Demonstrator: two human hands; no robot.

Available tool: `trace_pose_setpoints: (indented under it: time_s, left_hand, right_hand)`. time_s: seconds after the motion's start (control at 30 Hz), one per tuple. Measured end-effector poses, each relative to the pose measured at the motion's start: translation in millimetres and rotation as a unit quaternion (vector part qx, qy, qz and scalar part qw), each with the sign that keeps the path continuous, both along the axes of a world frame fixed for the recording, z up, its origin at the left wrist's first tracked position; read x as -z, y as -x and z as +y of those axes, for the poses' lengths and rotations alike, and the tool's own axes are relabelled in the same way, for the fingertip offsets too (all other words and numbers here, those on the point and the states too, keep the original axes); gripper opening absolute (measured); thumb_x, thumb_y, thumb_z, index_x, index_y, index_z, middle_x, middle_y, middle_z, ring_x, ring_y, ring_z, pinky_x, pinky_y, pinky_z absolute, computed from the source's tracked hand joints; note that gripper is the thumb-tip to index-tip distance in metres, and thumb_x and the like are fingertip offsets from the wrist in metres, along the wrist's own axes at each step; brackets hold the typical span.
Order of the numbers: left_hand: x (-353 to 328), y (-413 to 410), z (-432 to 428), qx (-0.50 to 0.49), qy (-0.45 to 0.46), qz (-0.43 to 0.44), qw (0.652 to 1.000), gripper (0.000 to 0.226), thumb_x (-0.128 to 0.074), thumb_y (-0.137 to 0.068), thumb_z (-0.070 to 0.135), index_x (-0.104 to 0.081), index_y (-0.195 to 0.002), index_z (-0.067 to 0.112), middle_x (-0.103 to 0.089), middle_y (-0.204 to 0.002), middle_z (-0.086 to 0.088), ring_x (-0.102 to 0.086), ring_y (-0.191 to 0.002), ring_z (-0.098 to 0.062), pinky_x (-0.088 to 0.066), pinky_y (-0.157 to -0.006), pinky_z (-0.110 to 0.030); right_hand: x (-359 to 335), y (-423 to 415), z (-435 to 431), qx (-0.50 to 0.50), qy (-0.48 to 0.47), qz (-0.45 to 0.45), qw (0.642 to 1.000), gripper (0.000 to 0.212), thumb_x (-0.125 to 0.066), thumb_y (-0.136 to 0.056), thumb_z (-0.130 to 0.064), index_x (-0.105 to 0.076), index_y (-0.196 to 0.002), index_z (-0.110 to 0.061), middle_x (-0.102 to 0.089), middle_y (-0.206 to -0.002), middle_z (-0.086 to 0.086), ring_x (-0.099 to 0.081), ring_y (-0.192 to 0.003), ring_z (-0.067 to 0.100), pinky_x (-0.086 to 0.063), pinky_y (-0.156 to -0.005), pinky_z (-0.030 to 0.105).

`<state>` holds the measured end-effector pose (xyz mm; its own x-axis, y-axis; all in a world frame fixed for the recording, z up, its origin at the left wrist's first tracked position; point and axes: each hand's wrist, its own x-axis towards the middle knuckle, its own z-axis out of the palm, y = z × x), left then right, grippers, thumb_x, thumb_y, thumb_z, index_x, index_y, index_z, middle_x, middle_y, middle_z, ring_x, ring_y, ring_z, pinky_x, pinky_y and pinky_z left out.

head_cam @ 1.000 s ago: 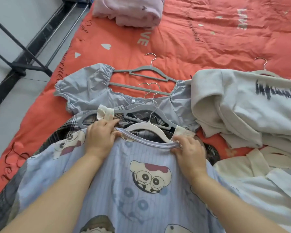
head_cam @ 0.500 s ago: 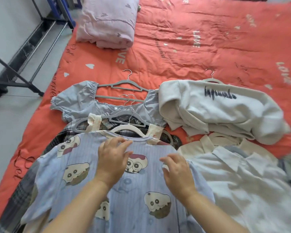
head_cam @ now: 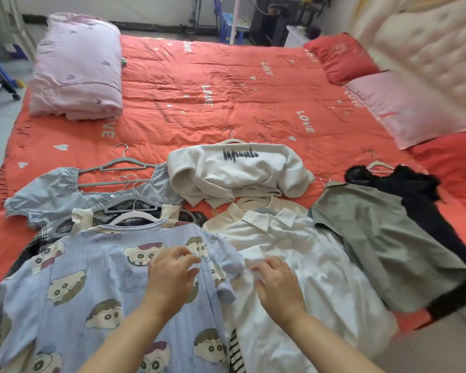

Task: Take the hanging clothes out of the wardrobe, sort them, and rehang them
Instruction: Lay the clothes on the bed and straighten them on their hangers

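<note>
Shirt (head_cam: pixel 97 267) of ribbed blue cloth

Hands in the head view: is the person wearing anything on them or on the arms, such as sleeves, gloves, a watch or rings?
Nothing worn shows. The left hand and right hand have no gloves, watch or bracelet. Both arms are uncovered down to the bottom edge, so no sleeve is in view. The fingers are slightly blurred, and no ring stands out.
</note>
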<state>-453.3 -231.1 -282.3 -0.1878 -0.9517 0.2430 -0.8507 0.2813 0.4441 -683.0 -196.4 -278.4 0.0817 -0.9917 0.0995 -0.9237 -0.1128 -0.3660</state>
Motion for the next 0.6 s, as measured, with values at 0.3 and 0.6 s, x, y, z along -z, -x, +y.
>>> trace_pose_setpoints:
  time_s: [0.3,0.6]
  left_hand:
    - [2,72,-16,0.013,0.019,0.000,1.000,0.038,-0.093,-0.040,0.006,-0.073,-0.067,0.020,-0.064,-0.069,0.005,-0.063,-0.058,-0.021,-0.038,-0.056,-0.029]
    - [76,166,-85,-0.064,0.014,-0.014,0.998,0.018,-0.067,-0.052,0.020,-0.072,-0.069,0.023,-0.064,-0.070,0.008,-0.056,-0.069,-0.012,-0.040,-0.054,-0.031]
  right_hand:
    - [15,104,-9,0.047,-0.099,0.010,0.994,0.034,-0.080,-0.058,-0.002,-0.069,-0.085,-0.020,-0.061,-0.084,-0.003,-0.064,-0.077,0.022,-0.042,-0.067,0.028]
    - [87,210,-123,-0.014,-0.162,0.034,0.986,0.026,-0.062,-0.076,-0.003,-0.067,-0.099,-0.014,-0.061,-0.099,0.004,-0.058,-0.097,0.031,-0.045,-0.076,0.038]
